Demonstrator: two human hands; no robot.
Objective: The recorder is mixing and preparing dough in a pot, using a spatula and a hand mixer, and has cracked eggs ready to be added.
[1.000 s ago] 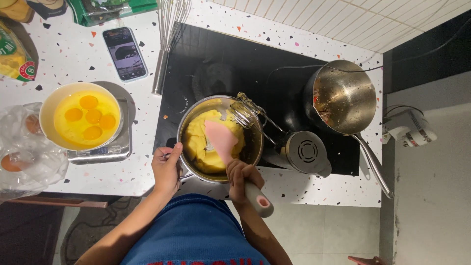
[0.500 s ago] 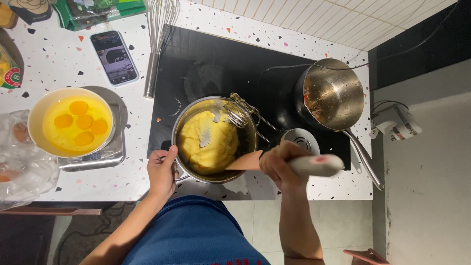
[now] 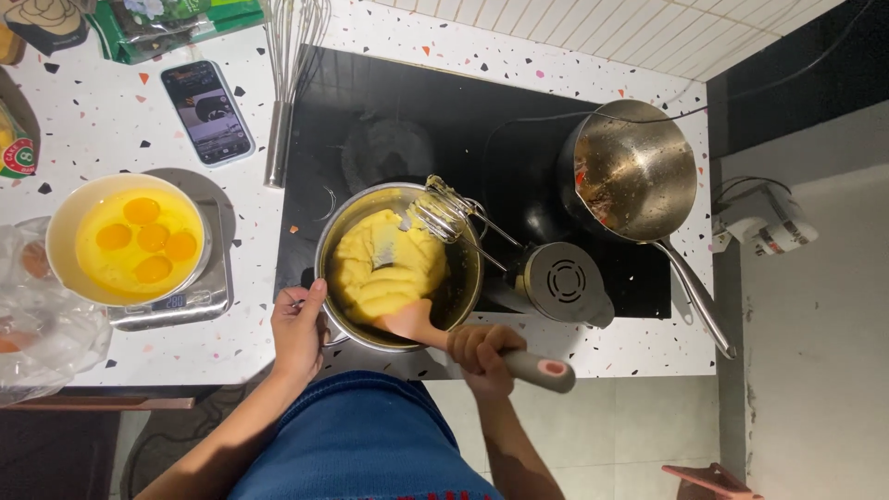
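Right hand (image 3: 483, 356) wraps fully closed around the grey handle of a spatula (image 3: 435, 329), its pink blade dipping into the yellow dough (image 3: 384, 268) at the 6 o'clock edge of the steel pot (image 3: 463, 278). Half a second ago that hand sat further toward 3 o'clock with the handle lying nearly level; now it has pulled in closer to the body, handle angled toward 4 o'clock. Left hand (image 3: 298, 329) clamps the pot's rim at 8 o'clock, thumb up along the wall, same grip as before. Pot sits at the front edge of the black cooktop (image 3: 389, 102), unmoved. Hand mixer (image 3: 556, 278) lies on the cooktop at the pot's 3 o'clock, its beaters (image 3: 444, 213) resting over the rim at 1 o'clock, unchanged. Second saucepan (image 3: 639, 171) at 2 o'clock. Bowl of egg yolks (image 3: 125, 241) on a scale (image 3: 185, 301) at 9 o'clock on the desk (image 3: 102, 139); phone (image 3: 207, 111) and whisk (image 3: 287, 83) at 11 o'clock.
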